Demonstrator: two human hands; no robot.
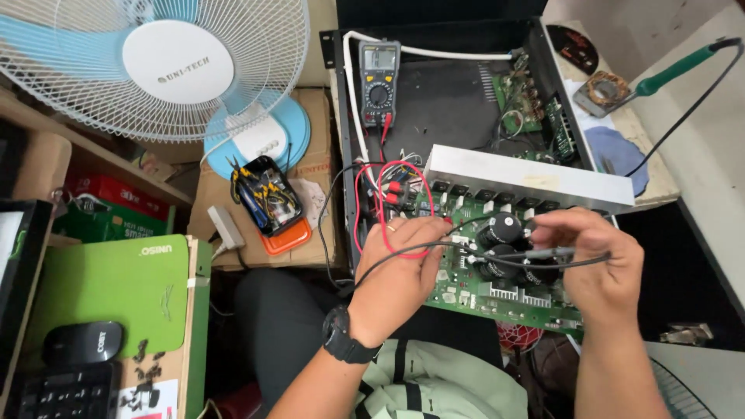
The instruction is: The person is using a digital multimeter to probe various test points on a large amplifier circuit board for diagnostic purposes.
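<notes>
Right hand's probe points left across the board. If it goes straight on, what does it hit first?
Likely the black capacitors on the green circuit board, just past the probe in the right hand; the left hand lies beyond. Depth is unclear.

A cramped electronics repair workshop.
An opened black amplifier chassis (454, 101) holds a green circuit board (497, 256) and a multimeter (379, 84); a soldering iron (667, 74) lies on the bench (698, 155), a tray of pliers (268, 202) on cardboard boxes beside a fan (167, 70).
</notes>
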